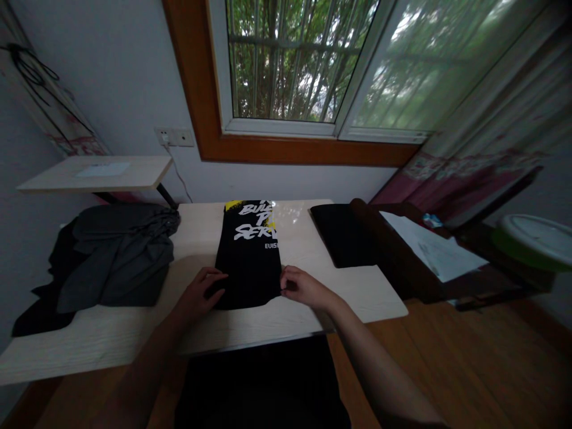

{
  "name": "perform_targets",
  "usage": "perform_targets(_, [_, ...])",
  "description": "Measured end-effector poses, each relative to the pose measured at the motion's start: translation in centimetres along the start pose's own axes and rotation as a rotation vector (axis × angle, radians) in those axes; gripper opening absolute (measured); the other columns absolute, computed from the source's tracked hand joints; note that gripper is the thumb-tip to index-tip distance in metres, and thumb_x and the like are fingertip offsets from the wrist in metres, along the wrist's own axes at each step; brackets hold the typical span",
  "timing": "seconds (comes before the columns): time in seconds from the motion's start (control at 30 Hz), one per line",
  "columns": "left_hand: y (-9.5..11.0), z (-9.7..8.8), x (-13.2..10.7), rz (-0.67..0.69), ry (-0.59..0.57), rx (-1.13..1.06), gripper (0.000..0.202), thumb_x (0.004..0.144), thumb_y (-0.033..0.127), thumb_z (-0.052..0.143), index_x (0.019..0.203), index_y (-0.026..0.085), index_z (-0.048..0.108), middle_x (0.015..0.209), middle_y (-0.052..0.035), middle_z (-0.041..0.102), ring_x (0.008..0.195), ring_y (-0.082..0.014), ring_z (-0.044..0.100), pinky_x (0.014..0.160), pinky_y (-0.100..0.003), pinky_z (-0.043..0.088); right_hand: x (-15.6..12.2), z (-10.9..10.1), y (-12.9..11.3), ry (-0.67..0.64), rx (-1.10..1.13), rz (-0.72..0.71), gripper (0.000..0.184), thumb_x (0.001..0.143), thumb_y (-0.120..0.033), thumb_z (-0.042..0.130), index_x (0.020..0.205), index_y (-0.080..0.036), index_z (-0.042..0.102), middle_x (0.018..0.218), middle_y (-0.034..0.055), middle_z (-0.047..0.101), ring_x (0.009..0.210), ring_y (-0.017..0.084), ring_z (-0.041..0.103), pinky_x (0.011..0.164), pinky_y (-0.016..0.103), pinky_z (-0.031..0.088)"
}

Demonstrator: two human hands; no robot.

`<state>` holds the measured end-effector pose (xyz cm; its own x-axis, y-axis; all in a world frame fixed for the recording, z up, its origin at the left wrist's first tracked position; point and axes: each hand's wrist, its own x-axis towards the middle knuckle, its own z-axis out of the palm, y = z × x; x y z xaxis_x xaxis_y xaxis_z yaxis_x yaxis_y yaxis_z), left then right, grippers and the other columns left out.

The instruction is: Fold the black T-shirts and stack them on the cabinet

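Observation:
A black garment [248, 277], which looks like a folded T-shirt, lies flat on the pale wooden table [299, 316] in front of me. White lettering and yellow patches show on its far half. At its near left edge rests my left hand [201, 293], with thumb and forefinger apart on the cloth. My right hand [304, 288] has its fingers curled together at the near right edge, pinching the fabric; its fingertips are partly hidden.
Left on the table is a pile of dark grey and black clothes [120, 256], beneath a raised shelf [98, 173]. Toward the right lies a flat black item [344, 235], beside a dark brown stand [415, 256] with papers [433, 247]. A window [304, 65] is behind.

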<state>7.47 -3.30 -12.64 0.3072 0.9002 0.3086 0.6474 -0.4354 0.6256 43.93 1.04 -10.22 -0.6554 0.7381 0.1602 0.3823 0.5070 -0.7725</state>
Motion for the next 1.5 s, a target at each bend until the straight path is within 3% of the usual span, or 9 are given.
perform_targets(0.13, [0.1, 0.0, -0.4, -0.004, -0.065, -0.079, 0.022, 0.095, 0.026, 0.057, 0.111, 0.027, 0.072, 0.108, -0.0052, 0.070, 0.102, -0.0185, 0.067, 0.094, -0.035, 0.054, -0.1, 0.0, -0.2, 0.015, -0.019, 0.030, 0.011, 0.080, -0.011, 0.067, 0.082, -0.021, 0.064, 0.085, 0.0005, 0.060, 0.082, 0.016, 0.056, 0.075, 0.028, 0.045])
perform_targets(0.27, [0.1, -0.4, -0.3, -0.092, -0.022, -0.139, 0.019, 0.093, 0.031, 0.060, 0.105, 0.026, 0.075, 0.104, -0.0055, 0.074, 0.098, -0.0194, 0.069, 0.091, -0.034, 0.054, -0.2, 0.1, -0.8, 0.098, 0.060, 0.123, 0.007, 0.082, -0.015, 0.063, 0.082, -0.021, 0.060, 0.082, -0.0009, 0.059, 0.076, 0.014, 0.055, 0.070, 0.026, 0.043])
perform_targets(0.5, [0.4, -0.8, -0.2, -0.168, -0.011, -0.187, 0.023, 0.091, 0.033, 0.061, 0.107, 0.025, 0.074, 0.104, -0.0069, 0.074, 0.098, -0.0206, 0.069, 0.090, -0.035, 0.054, -0.3, 0.8, -1.1, 0.297, 0.179, 0.217, 0.017, 0.080, -0.020, 0.061, 0.097, -0.021, 0.064, 0.077, -0.0041, 0.051, 0.071, 0.012, 0.050, 0.065, 0.023, 0.041])
perform_targets(0.63, [0.1, -0.6, -0.2, -0.132, -0.007, -0.192, 0.022, 0.091, 0.032, 0.062, 0.108, 0.026, 0.075, 0.104, -0.0061, 0.073, 0.097, -0.0200, 0.069, 0.089, -0.034, 0.054, -0.4, 1.1, -1.3, 0.330, 0.249, 0.318, 0.012, 0.084, -0.026, 0.059, 0.095, -0.022, 0.062, 0.068, -0.0064, 0.050, 0.063, 0.012, 0.050, 0.062, 0.024, 0.040])
perform_targets(0.8, [-0.1, -0.5, -0.4, -0.148, -0.054, -0.147, 0.025, 0.091, 0.032, 0.061, 0.111, 0.026, 0.074, 0.103, -0.0055, 0.073, 0.094, -0.0194, 0.069, 0.086, -0.032, 0.055, -0.8, 1.2, -1.6, 0.359, 0.183, 0.391, 0.011, 0.077, -0.018, 0.057, 0.087, -0.022, 0.060, 0.064, -0.0067, 0.055, 0.059, 0.012, 0.051, 0.057, 0.023, 0.037])
perform_targets(0.97, [0.2, -0.5, -0.4, -0.163, -0.085, -0.130, 0.025, 0.091, 0.030, 0.059, 0.110, 0.026, 0.074, 0.104, -0.0054, 0.074, 0.094, -0.0197, 0.069, 0.086, -0.034, 0.054, -1.2, 1.5, -1.6, 0.359, 0.118, 0.412, 0.018, 0.074, -0.014, 0.056, 0.090, -0.022, 0.060, 0.065, -0.0071, 0.053, 0.060, 0.013, 0.050, 0.058, 0.023, 0.037])
perform_targets(1.2, [0.6, -0.9, -0.2, -0.184, -0.079, -0.159, 0.023, 0.086, 0.029, 0.061, 0.103, 0.025, 0.077, 0.096, -0.0050, 0.075, 0.088, -0.0190, 0.070, 0.082, -0.032, 0.055, -1.3, 1.8, -0.9, 0.334, 0.046, 0.279, 0.027, 0.074, -0.014, 0.061, 0.100, -0.022, 0.062, 0.083, -0.0018, 0.057, 0.077, 0.016, 0.055, 0.070, 0.026, 0.044])
perform_targets(1.4, [0.5, -0.8, -0.6, -0.405, -0.177, -0.318, 0.030, 0.089, 0.037, 0.054, 0.103, 0.020, 0.074, 0.073, -0.0006, 0.070, 0.050, -0.0130, 0.061, 0.049, -0.024, 0.048, -1.6, 1.6, -1.2, 0.241, 0.022, 0.321, 0.030, 0.067, -0.005, 0.057, 0.092, -0.022, 0.060, 0.076, -0.0046, 0.052, 0.071, 0.014, 0.051, 0.066, 0.024, 0.039])
perform_targets(1.5, [0.8, -0.5, -0.4, -0.362, -0.152, -0.204, 0.031, 0.092, 0.040, 0.052, 0.104, 0.022, 0.074, 0.069, 0.0003, 0.070, 0.056, -0.0147, 0.064, 0.056, -0.026, 0.050, -1.7, 1.3, -1.7, 0.187, -0.004, 0.347, 0.031, 0.068, -0.004, 0.057, 0.092, -0.022, 0.059, 0.074, -0.0055, 0.052, 0.068, 0.014, 0.050, 0.063, 0.024, 0.037])
